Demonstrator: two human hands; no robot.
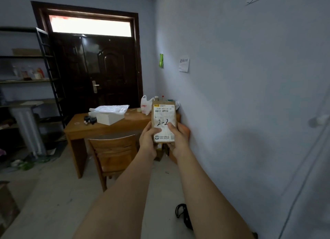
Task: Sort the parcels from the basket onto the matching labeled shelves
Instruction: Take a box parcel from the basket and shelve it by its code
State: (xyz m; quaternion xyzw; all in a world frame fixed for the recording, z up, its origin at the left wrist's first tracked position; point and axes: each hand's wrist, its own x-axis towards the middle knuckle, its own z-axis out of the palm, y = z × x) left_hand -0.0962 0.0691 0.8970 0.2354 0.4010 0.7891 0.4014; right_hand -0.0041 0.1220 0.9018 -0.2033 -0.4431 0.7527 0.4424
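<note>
A small brown cardboard parcel [163, 113] is held upright in front of me at arm's length. Its white shipping label faces me and bears a barcode and the handwritten mark "2-2". My left hand [149, 138] grips the parcel's lower left edge, thumb on the label. My right hand [179, 137] grips the lower right edge, thumb pressed beside the writing. A dark metal shelf rack [48, 74] stands at the far left with a few small items on its boards. No basket is in view.
A wooden desk [107, 128] stands ahead against the right wall, carrying a white box [109, 118], plastic bags and small items. A wooden chair [114, 153] is tucked under it. A dark double door [100, 69] is behind. A black strap [182, 212] lies on the floor.
</note>
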